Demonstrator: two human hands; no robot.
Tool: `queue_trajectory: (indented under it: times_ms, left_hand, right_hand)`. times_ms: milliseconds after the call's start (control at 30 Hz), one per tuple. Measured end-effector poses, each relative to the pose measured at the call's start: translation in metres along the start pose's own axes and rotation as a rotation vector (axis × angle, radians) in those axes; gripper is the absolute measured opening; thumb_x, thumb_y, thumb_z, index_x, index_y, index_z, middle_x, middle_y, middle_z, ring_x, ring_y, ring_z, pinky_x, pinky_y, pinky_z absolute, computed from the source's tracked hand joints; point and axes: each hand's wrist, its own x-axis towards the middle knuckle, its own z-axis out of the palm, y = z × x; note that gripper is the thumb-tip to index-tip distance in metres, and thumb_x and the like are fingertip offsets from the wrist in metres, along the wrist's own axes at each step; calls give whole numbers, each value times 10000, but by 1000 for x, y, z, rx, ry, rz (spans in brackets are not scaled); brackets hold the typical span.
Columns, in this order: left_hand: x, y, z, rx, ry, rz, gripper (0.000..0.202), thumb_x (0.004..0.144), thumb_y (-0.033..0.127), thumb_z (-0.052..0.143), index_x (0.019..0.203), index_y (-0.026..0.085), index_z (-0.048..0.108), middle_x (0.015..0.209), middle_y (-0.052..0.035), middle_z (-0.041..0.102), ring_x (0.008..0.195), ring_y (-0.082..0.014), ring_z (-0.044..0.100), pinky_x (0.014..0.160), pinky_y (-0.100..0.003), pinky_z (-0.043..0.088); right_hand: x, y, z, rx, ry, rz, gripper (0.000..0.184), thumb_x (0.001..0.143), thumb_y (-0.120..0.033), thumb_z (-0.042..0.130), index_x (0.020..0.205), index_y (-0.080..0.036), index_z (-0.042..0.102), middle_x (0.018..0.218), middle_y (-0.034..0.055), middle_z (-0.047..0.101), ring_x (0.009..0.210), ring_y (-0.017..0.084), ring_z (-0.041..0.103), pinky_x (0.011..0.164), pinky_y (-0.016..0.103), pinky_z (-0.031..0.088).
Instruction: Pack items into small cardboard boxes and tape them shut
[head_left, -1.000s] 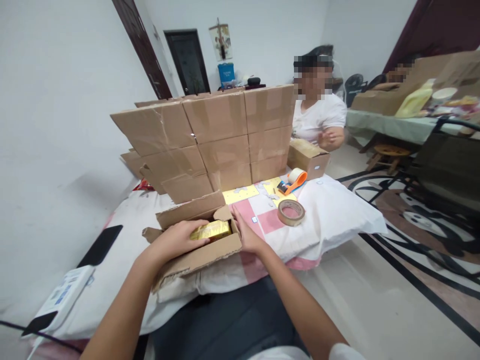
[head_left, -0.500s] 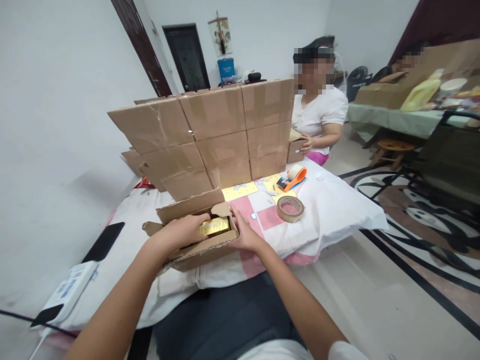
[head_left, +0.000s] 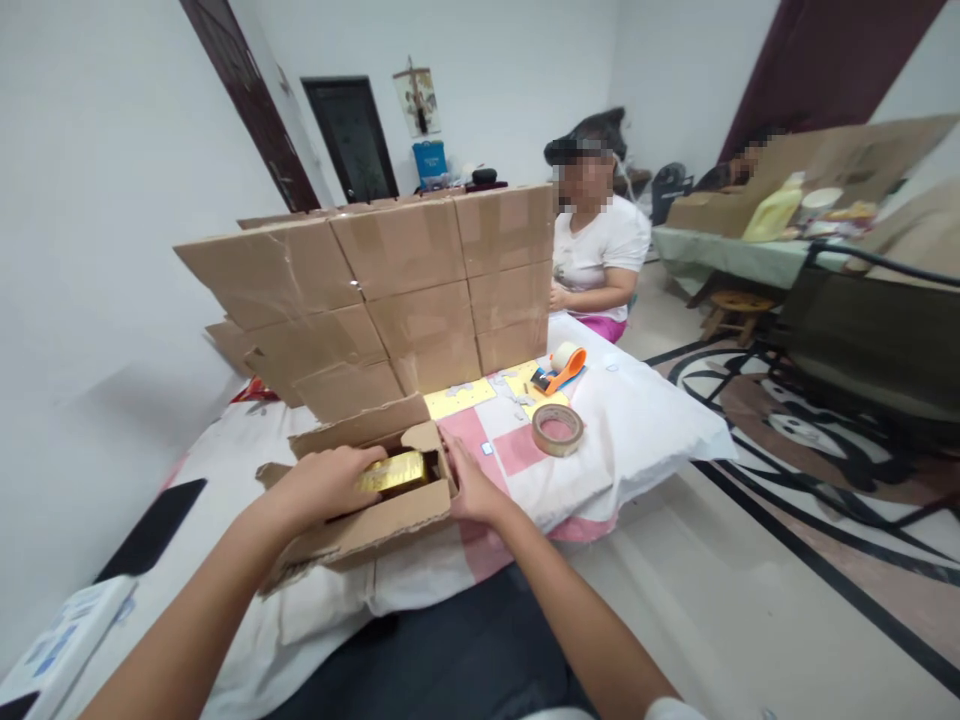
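Observation:
An open cardboard box (head_left: 375, 520) lies on the white bedding in front of me. My left hand (head_left: 322, 482) reaches into it, fingers curled over a shiny gold packet (head_left: 394, 472) inside. My right hand (head_left: 471, 490) presses against the box's right outer wall, fingers held together and flat. The box's flaps stand open.
Behind the box rises a stack of taped cardboard boxes (head_left: 390, 290). A tape roll (head_left: 557, 430) and an orange tape dispenser (head_left: 559, 367) lie on the bedding to the right. A person in a white shirt (head_left: 596, 250) sits beyond. A dark phone (head_left: 150, 515) lies at my left.
The view has shifted left and down. My hands stay on the box and gold packet. The other person has lowered the small box out of sight.

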Motion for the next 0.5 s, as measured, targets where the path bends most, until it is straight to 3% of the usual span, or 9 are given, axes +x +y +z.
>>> queue_trajectory:
  times_ms: [133, 267, 367, 500]
  left_hand:
    - [12, -4, 7, -171, 75, 69, 524, 796, 599, 573, 1189, 274, 697, 1247, -105, 697, 1135, -337, 635, 919, -399, 484]
    - [31, 5, 9, -285, 28, 180, 610, 824, 708, 502, 1161, 251, 723, 1234, -112, 707, 1137, -342, 642, 958, -403, 486]
    - [43, 9, 12, -293, 13, 200, 711, 826, 727, 493, 1288, 212, 656, 1350, -124, 651, 1226, -359, 601, 1037, -428, 453]
    - [50, -1, 28, -302, 39, 291, 702, 860, 703, 478, 1352, 219, 603, 1413, -113, 606, 1283, -349, 563, 1066, -427, 444]
  right_hand:
    - [0, -1, 0, 5, 5, -26, 1317, 551, -387, 904, 1593, -279, 105, 1591, 151, 307, 1457, 348, 317, 1182, 490, 278]
    - [1, 2, 0, 51, 25, -57, 1293, 550, -359, 900, 1587, -281, 131, 1540, 148, 371, 1413, 330, 388, 1160, 460, 326]
    - [1, 3, -1, 90, 65, -72, 1259, 583, -326, 876, 1588, -278, 119, 1527, 146, 381, 1388, 314, 415, 1152, 441, 344]
    - [2, 1, 0, 59, 86, -62, 1246, 573, -290, 864, 1588, -281, 140, 1515, 136, 398, 1384, 322, 411, 1157, 455, 337]
